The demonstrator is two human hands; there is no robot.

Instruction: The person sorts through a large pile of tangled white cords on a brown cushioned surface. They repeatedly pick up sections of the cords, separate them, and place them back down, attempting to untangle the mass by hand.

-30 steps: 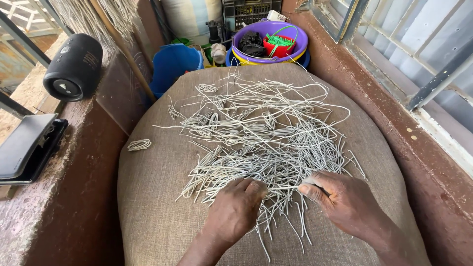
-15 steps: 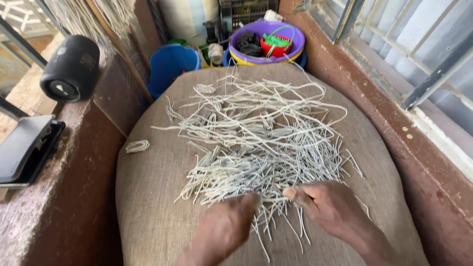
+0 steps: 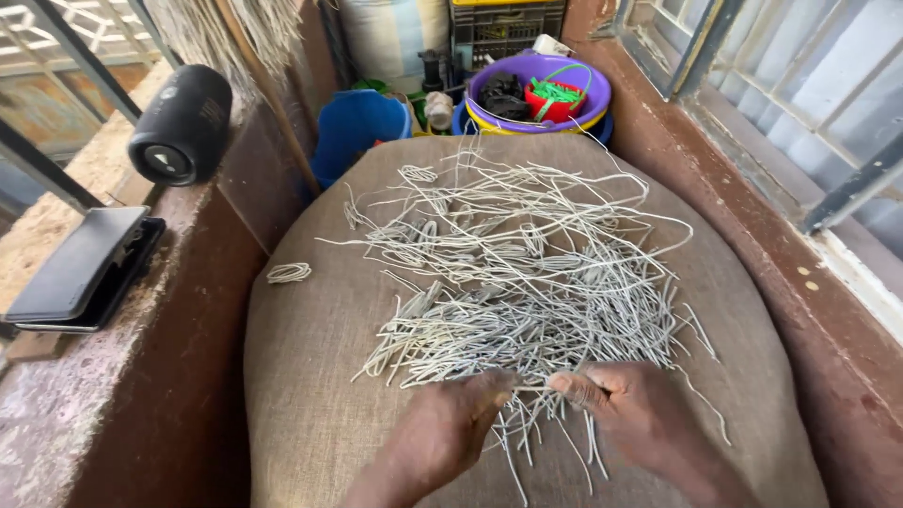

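From my head camera: my left hand (image 3: pixel 450 428) and right hand (image 3: pixel 632 406) pinch pale cord strands (image 3: pixel 527 282) at the pile's near edge, spread across the burlap sack (image 3: pixel 310 395) so single pieces separate easily.

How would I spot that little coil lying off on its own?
Start at the burlap sack under the heap of pale cords. Look toward its left edge, near the ledge: the small looped coil lies alone, wound up and apart from the loose pile.
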